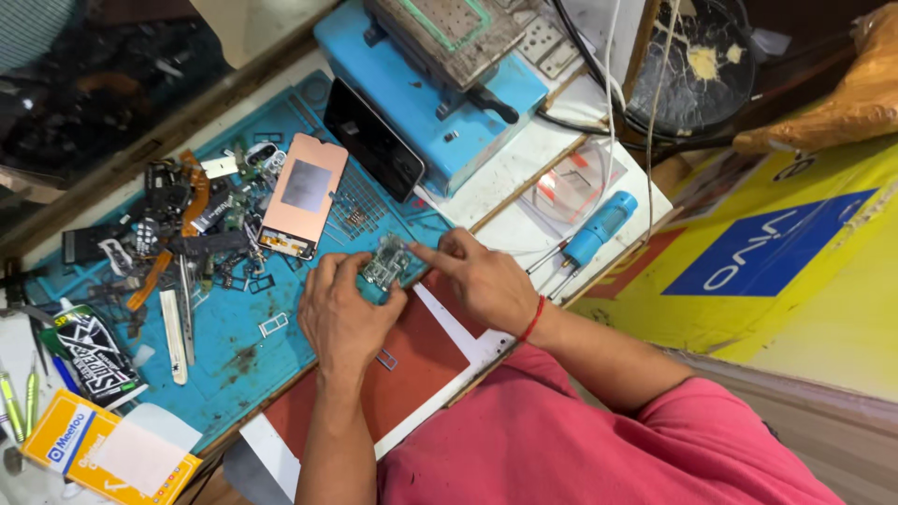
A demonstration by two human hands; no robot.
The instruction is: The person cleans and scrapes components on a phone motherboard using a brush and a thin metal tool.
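A cluttered tabletop [524, 168] fills the view, seen from above. Most of it is covered by a blue work mat [234, 346], with a red and white sheet [421, 365] at its near edge. Behind the mat stands a blue machine [440, 103] with a dark phone [372, 138] leaning on it. A phone screen panel [301, 194] lies face down on the mat, beside a heap of loose phone parts [182, 229]. A blue screwdriver [594, 229] lies to the right. At the mat's near edge, the left hand [344, 313] grips a small green circuit board [386, 263] by its fingertips. The right hand [482, 276], a red thread at its wrist, presses one extended finger on the board, holding nothing.
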